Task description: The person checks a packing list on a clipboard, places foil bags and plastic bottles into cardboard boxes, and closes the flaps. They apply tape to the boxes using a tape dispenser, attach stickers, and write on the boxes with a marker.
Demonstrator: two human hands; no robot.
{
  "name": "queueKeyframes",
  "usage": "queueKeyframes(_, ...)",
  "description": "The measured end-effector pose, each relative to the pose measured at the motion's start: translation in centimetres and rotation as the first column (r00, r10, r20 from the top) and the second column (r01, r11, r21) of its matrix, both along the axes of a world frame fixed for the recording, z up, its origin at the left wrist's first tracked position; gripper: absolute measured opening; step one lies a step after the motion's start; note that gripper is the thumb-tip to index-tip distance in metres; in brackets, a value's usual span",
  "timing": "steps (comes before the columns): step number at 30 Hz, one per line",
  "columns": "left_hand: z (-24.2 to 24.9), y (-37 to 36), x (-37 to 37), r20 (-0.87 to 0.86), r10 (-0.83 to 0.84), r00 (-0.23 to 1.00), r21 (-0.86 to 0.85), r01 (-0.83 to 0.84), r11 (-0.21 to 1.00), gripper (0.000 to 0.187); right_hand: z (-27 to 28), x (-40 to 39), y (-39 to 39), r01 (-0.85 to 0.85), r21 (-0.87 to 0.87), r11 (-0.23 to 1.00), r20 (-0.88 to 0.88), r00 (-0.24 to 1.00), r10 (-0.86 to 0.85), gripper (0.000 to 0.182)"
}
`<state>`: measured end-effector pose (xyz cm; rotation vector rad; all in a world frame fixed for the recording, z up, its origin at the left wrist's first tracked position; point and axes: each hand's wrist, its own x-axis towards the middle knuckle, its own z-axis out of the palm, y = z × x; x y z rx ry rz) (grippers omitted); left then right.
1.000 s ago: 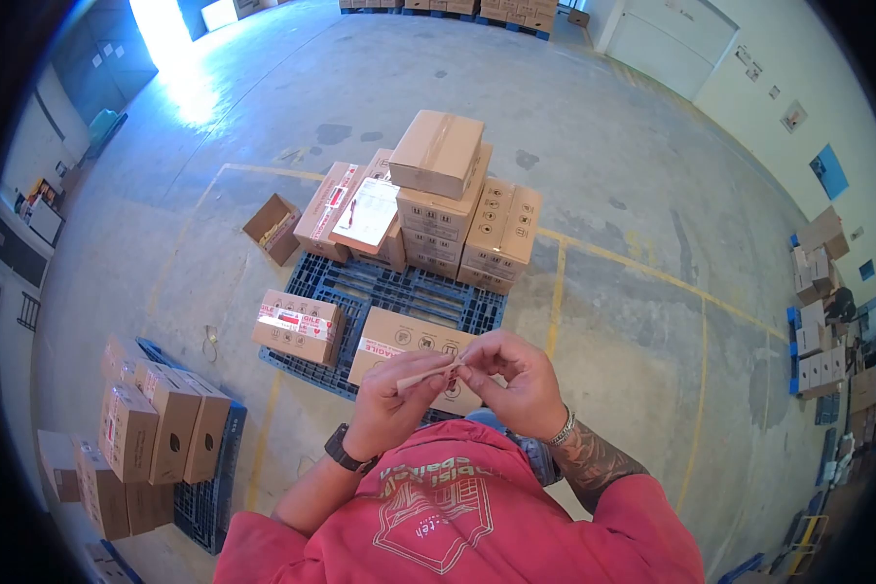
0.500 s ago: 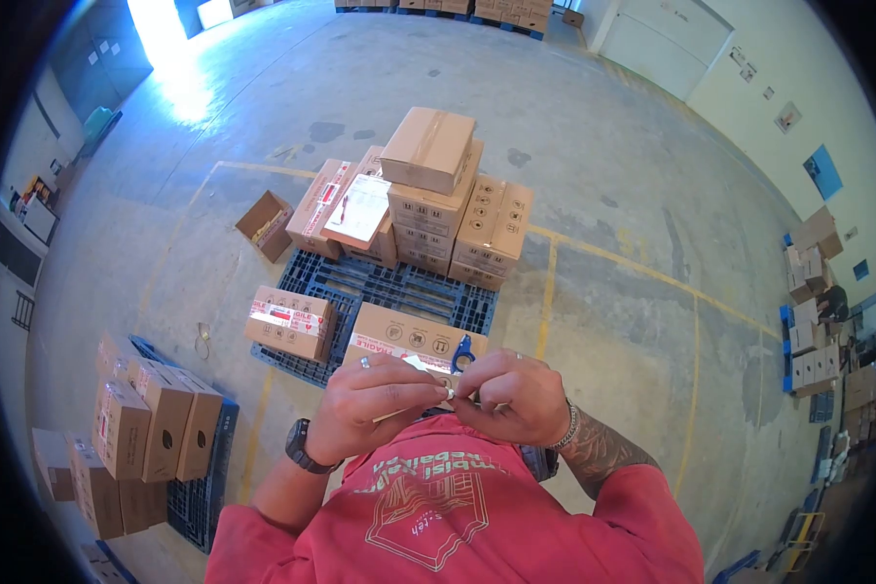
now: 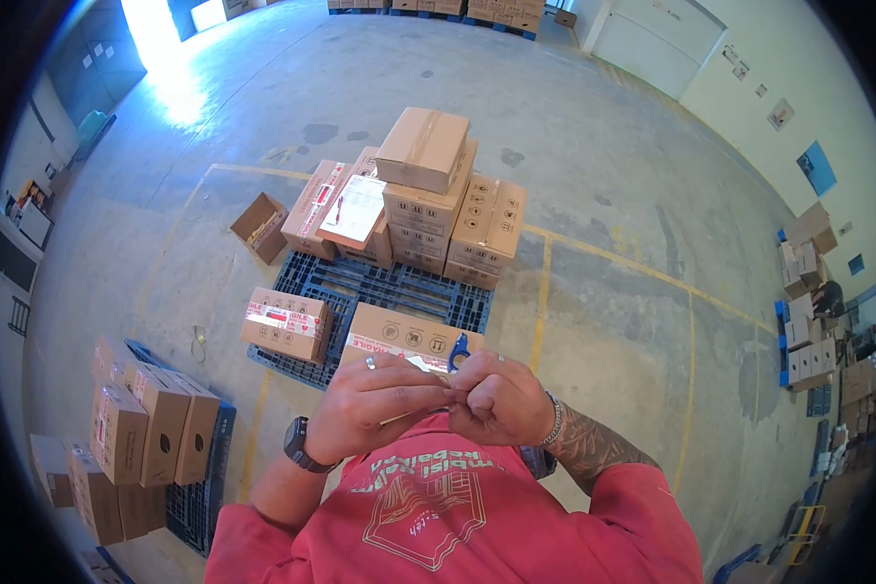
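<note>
My left hand (image 3: 384,404), with a ring and a black watch, meets my right hand (image 3: 501,401) in front of the red shirt (image 3: 438,506). Both are closed, fingertips pinched together, and whatever is between them is hidden. Just beyond the knuckles, a cardboard box (image 3: 389,326) with red-and-white fragile tape rests on the blue pallet (image 3: 346,282). Blue-handled scissors (image 3: 459,351) overlap the box's right end, close to my right hand. A white scrap (image 3: 418,363) shows above my left fingers.
A smaller taped box (image 3: 287,324) sits at the pallet's left corner. Stacked cartons (image 3: 423,200) stand at its far side, with a clipboard (image 3: 357,209) on top of neighbouring ones. An open carton (image 3: 259,228) lies on the floor. More loaded pallets line both sides; a person (image 3: 827,300) is far right.
My right hand has curled tighter and rolled in against my left fingers. The small pale piece visible between the fingertips before is now hidden. The view has shifted slightly.
</note>
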<state>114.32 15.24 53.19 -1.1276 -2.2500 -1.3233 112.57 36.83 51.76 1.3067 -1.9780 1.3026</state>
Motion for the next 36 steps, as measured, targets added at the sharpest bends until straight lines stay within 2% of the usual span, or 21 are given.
queueKeyframes(7, 0.1, -0.6, 0.1, -0.037, 0.030, 0.999, 0.014, -0.030, 0.999, 0.031, 0.2, -0.1, -0.2, 0.002, -0.072, 0.997, 0.007, 1.000, -0.001, 0.039)
queueKeyframes(17, 0.5, -0.7, -0.1, -0.101, 0.051, 0.994, -0.026, -0.053, 0.998, 0.031, 0.9, -0.2, -0.2, -0.029, -0.082, 0.996, 0.005, 1.000, 0.030, 0.041)
queueKeyframes(20, 0.6, -0.9, -0.3, -0.187, 0.081, 0.979, -0.042, -0.090, 0.995, 0.030, 1.9, 0.1, 0.3, 0.074, -0.032, 0.997, 0.065, 0.995, -0.072, 0.031)
queueKeyframes(21, 0.7, -1.0, -0.3, -0.241, 0.105, 0.965, -0.055, -0.122, 0.991, 0.030, 2.3, 0.1, 0.8, 0.003, 0.043, 0.999, 0.363, 0.931, -0.018, 0.022)
queueKeyframes(22, 0.8, -1.2, -0.4, -0.240, 0.104, 0.965, -0.055, -0.121, 0.991, 0.030, 2.5, 0.1, 1.0, -0.088, 0.091, 0.992, 0.631, 0.776, 0.011, 0.014)
queueKeyframes(23, 0.9, -1.3, -0.5, -0.245, 0.099, 0.964, -0.066, -0.119, 0.991, 0.029, 2.3, 0.3, 0.8, -0.086, 0.090, 0.992, 0.632, 0.775, 0.010, 0.014)
queueKeyframes(24, 1.0, -1.4, -0.5, -0.248, 0.094, 0.964, -0.076, -0.116, 0.990, 0.027, 1.9, 0.7, 0.3, -0.112, -0.151, 0.982, 0.825, 0.533, 0.187, 0.008)
queueKeyframes(25, 1.0, -1.4, -0.5, -0.246, 0.092, 0.965, -0.078, -0.115, 0.990, 0.027, 1.5, 0.9, 0.1, -0.059, -0.381, 0.923, 0.891, 0.243, 0.383, 0.008)
queueKeyframes(26, 1.1, -1.4, -0.5, -0.240, 0.077, 0.968, -0.099, -0.103, 0.990, 0.027, 1.3, 0.7, 0.3, -0.056, -0.383, 0.922, 0.891, 0.242, 0.385, 0.008)
queueKeyframes(28, 1.3, -1.4, -0.6, -0.234, 0.058, 0.971, -0.122, -0.088, 0.989, 0.027, 0.8, 0.1, 0.8, -0.029, -0.455, 0.890, 0.888, -0.089, 0.451, 0.012)
queueKeyframes(29, 1.5, -1.4, -0.6, -0.230, 0.033, 0.973, -0.127, -0.063, 0.990, 0.027, 0.5, -0.1, 0.8, -0.026, -0.456, 0.890, 0.887, -0.088, 0.452, 0.012)
queueKeyframes(31, 1.6, -1.3, -0.6, -0.227, 0.005, 0.974, -0.132, -0.036, 0.991, 0.027, -0.1, -0.4, 0.5, 0.035, -0.519, 0.854, 0.823, -0.252, 0.510, 0.015)
queueKeyframes(34, 0.9, -0.9, -0.5, -0.264, 0.060, 0.963, -0.144, -0.101, 0.984, 0.035, -1.0, 0.0, 0.1, 0.020, -0.519, 0.854, 0.838, -0.184, 0.514, 0.017)
queueKeyframes(35, 0.3, -0.7, -0.4, -0.200, 0.217, 0.956, -0.022, -0.226, 0.974, 0.034, -0.8, 0.2, -0.1, 0.016, -0.520, 0.854, 0.838, -0.187, 0.513, 0.017)
queueKeyframes(36, -0.4, -0.3, -0.3, -0.117, 0.362, 0.925, 0.091, -0.353, 0.931, 0.033, -0.5, 0.5, -0.3, 0.149, -0.554, 0.819, 0.806, -0.147, 0.573, 0.018)
